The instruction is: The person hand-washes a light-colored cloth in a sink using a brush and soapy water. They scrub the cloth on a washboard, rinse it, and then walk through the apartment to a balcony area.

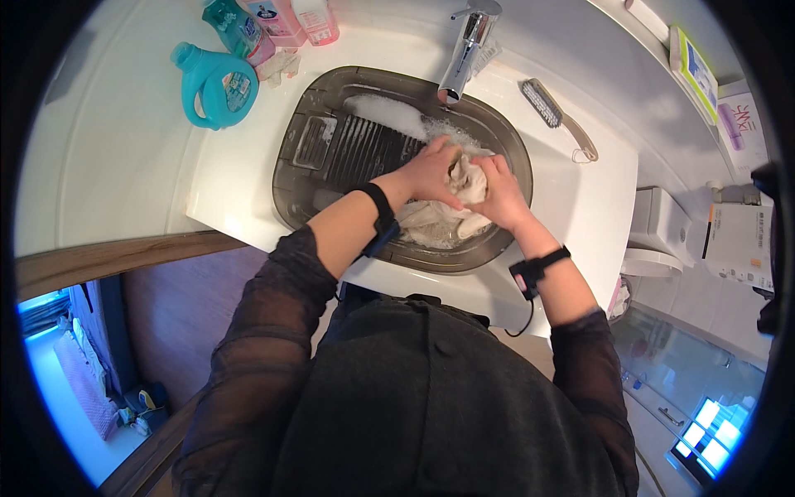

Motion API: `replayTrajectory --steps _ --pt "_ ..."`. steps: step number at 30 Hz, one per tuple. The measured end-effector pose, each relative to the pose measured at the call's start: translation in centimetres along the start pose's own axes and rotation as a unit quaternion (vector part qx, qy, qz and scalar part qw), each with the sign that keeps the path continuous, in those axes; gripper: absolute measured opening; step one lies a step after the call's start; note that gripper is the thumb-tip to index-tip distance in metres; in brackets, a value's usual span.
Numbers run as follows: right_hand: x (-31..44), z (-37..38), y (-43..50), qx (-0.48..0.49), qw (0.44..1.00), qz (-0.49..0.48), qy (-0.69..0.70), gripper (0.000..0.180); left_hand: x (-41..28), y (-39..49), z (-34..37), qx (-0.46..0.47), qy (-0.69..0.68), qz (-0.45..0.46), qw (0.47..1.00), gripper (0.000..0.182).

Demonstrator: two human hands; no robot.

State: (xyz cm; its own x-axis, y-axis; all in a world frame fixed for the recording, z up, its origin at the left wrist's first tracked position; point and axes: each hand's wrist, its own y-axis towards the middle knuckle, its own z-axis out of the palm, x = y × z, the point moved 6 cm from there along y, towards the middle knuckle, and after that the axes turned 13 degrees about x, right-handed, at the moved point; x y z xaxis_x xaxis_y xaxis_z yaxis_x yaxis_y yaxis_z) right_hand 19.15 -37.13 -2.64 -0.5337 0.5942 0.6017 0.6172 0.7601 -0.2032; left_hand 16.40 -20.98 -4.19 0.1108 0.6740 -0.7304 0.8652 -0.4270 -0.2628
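Note:
A dark translucent plastic washbasin (pixel 292 133) with a ribbed washboard (pixel 372 149) built into its left side rests in the white sink. Soapy water and suds (pixel 388 115) lie in it. A wet white cloth (pixel 470 180) is bunched up at the basin's right side, part of it spread in the water. My left hand (pixel 431 174) grips the bunch from the left, and my right hand (pixel 502 192) grips it from the right. Above the basin's far rim hangs the spout of a chrome faucet (pixel 463 62).
On the sink's left ledge stand a teal detergent jug (pixel 220 87), a green bottle (pixel 233 31) and pink bottles (pixel 276 22), near a crumpled cloth (pixel 279 67). A scrubbing brush (pixel 556 115) lies on the right ledge. The sink's front edge (pixel 397 279) is close to my body.

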Motion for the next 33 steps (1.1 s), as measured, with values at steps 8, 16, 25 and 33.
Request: replayTrajectory --steps 8,16,25,33 --pt "7.0 0.1 -8.2 0.056 0.993 -0.051 -0.090 0.074 -2.3 -3.6 6.1 0.190 0.130 -0.056 0.972 0.119" --pt "2.2 5.8 -3.8 0.205 0.934 0.142 -0.255 0.099 0.4 -2.6 9.8 0.207 0.305 -0.035 0.929 0.065" --pt "-3.3 3.9 4.1 0.226 0.952 0.088 -0.188 0.080 2.3 0.5 7.5 0.234 0.194 -0.071 0.950 0.035" --pt "1.3 -0.7 1.2 0.015 0.998 -0.066 -0.019 0.050 0.7 0.5 1.7 0.135 0.006 -0.044 0.990 0.083"
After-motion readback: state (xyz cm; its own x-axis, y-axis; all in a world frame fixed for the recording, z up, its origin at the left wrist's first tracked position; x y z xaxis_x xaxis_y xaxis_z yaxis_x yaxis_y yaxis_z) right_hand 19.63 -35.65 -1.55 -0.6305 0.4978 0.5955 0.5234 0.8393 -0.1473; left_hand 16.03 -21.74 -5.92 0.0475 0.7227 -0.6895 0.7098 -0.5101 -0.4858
